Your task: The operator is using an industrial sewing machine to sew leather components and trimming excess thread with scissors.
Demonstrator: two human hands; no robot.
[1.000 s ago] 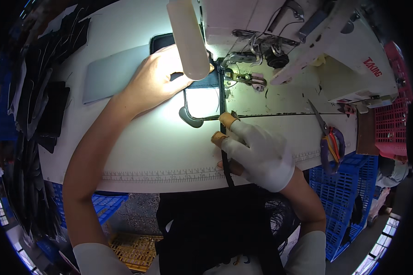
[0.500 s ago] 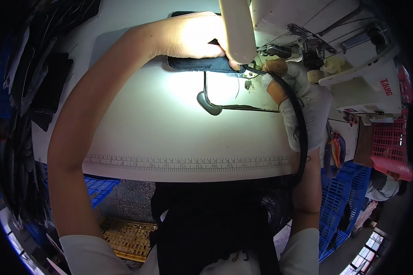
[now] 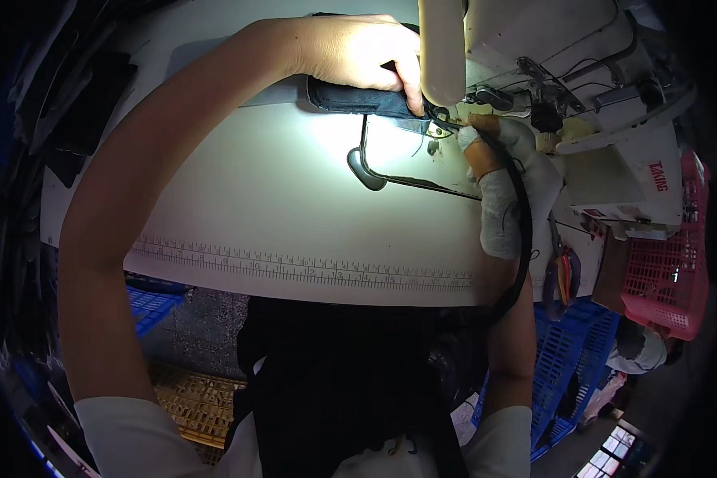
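Observation:
My left hand [image 3: 362, 60] lies on a flat dark blue fabric piece [image 3: 350, 99], its fingers bent down and gripping the piece beside the sewing machine's pale head [image 3: 442, 52]. The piece's right end lies by the metal plate [image 3: 440, 130] under the machine. My right hand [image 3: 498, 223], in a white covering with wrapped fingertips, pinches a long black strip [image 3: 524, 215] just right of that plate. From there the strip curves over the hand and down toward my lap. The needle is hidden from view.
A black rounded metal piece [image 3: 366, 171] rests on the white table, left of my right hand. Scissors with coloured handles [image 3: 562, 279] lie at the right. Dark cut pieces [image 3: 95, 95] are heaped at left. A red basket [image 3: 665, 279] and blue crates [image 3: 570, 358] stand at right.
The whole view has turned and shifted slightly. More of my left fingers shows beside the machine head. Both hands keep their hold, with little movement against the table.

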